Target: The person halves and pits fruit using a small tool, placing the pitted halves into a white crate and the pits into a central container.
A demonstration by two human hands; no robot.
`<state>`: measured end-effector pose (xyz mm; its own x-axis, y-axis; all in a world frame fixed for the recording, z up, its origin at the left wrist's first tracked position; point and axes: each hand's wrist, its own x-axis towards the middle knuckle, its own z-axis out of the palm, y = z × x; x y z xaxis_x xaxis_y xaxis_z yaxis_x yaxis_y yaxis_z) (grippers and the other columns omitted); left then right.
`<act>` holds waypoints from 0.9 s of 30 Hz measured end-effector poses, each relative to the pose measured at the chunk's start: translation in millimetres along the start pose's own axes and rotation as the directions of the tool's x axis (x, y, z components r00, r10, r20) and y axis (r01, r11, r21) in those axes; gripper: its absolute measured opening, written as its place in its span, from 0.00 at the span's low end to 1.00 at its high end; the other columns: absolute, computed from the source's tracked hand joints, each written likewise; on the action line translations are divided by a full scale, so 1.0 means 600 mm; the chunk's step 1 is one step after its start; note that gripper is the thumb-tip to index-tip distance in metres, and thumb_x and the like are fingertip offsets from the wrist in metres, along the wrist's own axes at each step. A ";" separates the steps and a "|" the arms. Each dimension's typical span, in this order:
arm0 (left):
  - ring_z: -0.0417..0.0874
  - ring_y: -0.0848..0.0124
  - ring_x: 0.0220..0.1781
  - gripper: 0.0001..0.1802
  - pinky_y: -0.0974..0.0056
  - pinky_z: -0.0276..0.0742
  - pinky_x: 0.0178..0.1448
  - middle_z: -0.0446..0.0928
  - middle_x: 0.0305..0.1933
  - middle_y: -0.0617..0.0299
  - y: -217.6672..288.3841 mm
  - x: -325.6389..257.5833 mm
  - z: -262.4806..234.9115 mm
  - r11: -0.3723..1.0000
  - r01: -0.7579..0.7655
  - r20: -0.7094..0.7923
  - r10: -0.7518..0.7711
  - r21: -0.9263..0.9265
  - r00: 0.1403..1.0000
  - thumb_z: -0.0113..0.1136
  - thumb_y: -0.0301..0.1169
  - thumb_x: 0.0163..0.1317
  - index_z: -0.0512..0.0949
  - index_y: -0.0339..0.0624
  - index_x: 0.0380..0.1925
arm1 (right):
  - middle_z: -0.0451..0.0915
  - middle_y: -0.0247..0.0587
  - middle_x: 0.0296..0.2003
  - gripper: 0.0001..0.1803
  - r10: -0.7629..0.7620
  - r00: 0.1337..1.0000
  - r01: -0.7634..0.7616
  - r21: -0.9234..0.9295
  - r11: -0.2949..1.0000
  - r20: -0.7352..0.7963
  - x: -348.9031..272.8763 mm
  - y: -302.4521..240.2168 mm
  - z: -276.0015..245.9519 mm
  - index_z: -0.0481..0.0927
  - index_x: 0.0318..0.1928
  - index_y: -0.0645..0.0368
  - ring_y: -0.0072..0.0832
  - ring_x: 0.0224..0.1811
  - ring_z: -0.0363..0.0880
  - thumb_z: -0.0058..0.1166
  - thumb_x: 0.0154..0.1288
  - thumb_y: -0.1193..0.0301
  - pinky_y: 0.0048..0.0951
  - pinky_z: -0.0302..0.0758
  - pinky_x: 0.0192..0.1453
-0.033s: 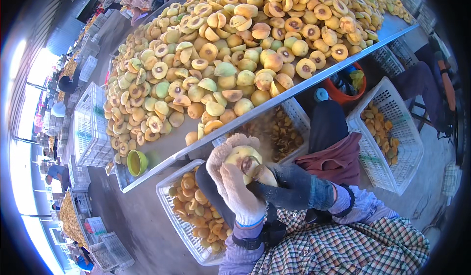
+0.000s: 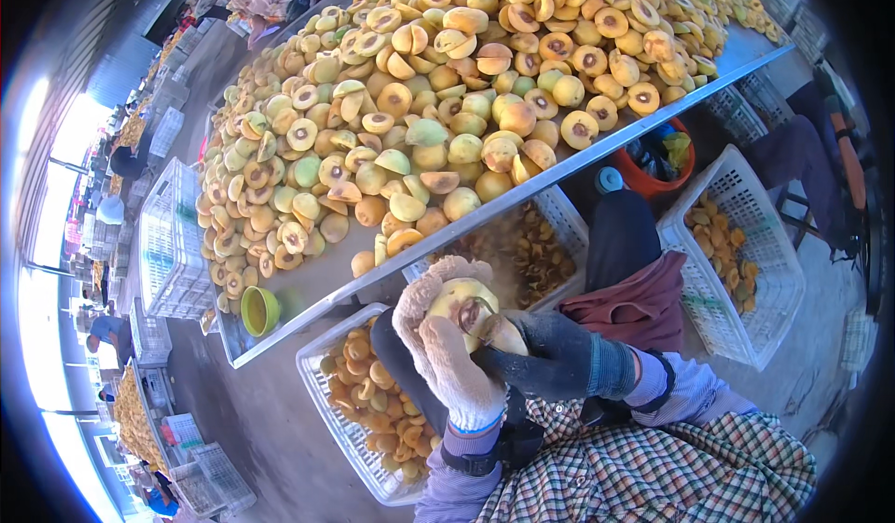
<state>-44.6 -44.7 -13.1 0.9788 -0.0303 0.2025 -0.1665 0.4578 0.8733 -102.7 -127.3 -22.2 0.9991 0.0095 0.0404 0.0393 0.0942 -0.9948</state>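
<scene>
My left hand (image 2: 446, 346), in a pale knitted glove, is wrapped round a yellow peach half (image 2: 457, 295) with its brown pit hollow facing up. My right hand (image 2: 555, 355), in a dark glove, grips a pitting tool (image 2: 504, 335) with a pale, thick handle end. The tool's thin curved blade lies at the peach's hollow, and its grip is hidden in the right glove. Both hands meet above my lap. Beyond them, a large heap of halved peaches (image 2: 410, 131) covers a metal-edged table (image 2: 550, 176).
A white crate (image 2: 340, 462) of peach pieces stands by my left leg. Another crate (image 2: 576, 229) with dark scraps sits under the table edge. To the right are a crate (image 2: 769, 323) of pieces and an orange bucket (image 2: 643, 178). A green cup (image 2: 260, 310) rests at the table's corner.
</scene>
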 end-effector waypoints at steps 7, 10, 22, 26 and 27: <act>0.76 0.54 0.54 0.27 0.52 0.72 0.59 0.71 0.56 0.44 -0.001 -0.003 -0.023 0.980 -0.177 0.240 0.153 0.085 0.959 0.50 0.48 0.68 0.66 0.37 0.55 | 0.77 0.30 0.25 0.11 0.290 0.921 -0.374 0.384 0.844 0.259 0.002 -0.030 -0.016 0.74 0.49 0.59 0.15 0.25 0.74 0.51 0.69 0.68 0.21 0.70 0.27; 0.77 0.52 0.53 0.32 0.54 0.77 0.54 0.71 0.56 0.44 0.017 0.002 -0.010 0.993 -0.023 0.197 0.000 0.115 0.980 0.46 0.53 0.68 0.65 0.34 0.57 | 0.76 0.29 0.25 0.10 0.304 0.940 -0.334 0.242 0.911 0.155 0.004 -0.041 -0.013 0.74 0.47 0.59 0.15 0.25 0.73 0.51 0.69 0.70 0.21 0.70 0.27; 0.76 0.46 0.54 0.24 0.52 0.77 0.54 0.70 0.59 0.40 0.010 0.008 -0.014 0.989 0.112 0.136 -0.099 -0.097 0.986 0.50 0.49 0.67 0.70 0.38 0.48 | 0.78 0.40 0.23 0.15 -0.074 0.995 0.075 0.014 0.997 -0.066 -0.003 -0.005 0.005 0.74 0.48 0.59 0.27 0.25 0.80 0.51 0.67 0.63 0.31 0.76 0.30; 0.76 0.47 0.54 0.24 0.55 0.78 0.53 0.69 0.59 0.39 0.009 0.005 -0.011 0.998 -0.031 0.225 0.017 0.062 0.974 0.45 0.49 0.69 0.70 0.37 0.47 | 0.77 0.39 0.21 0.17 0.065 0.997 -0.073 0.159 0.985 0.050 0.002 0.001 -0.005 0.74 0.45 0.59 0.24 0.19 0.77 0.48 0.69 0.58 0.26 0.73 0.23; 0.76 0.48 0.54 0.24 0.54 0.76 0.55 0.69 0.58 0.39 0.007 0.006 -0.017 0.980 -0.118 0.289 0.069 0.158 0.955 0.44 0.49 0.70 0.70 0.37 0.47 | 0.76 0.38 0.21 0.17 0.252 0.957 -0.277 0.198 0.940 0.142 0.004 -0.033 -0.020 0.75 0.44 0.58 0.22 0.17 0.75 0.48 0.69 0.57 0.25 0.72 0.21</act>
<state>-40.8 -33.8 -13.5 0.8888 -0.2541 0.3815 -0.2980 0.3123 0.9021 -101.0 -141.2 -3.6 0.9644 0.1740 -0.1992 -0.2427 0.2827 -0.9280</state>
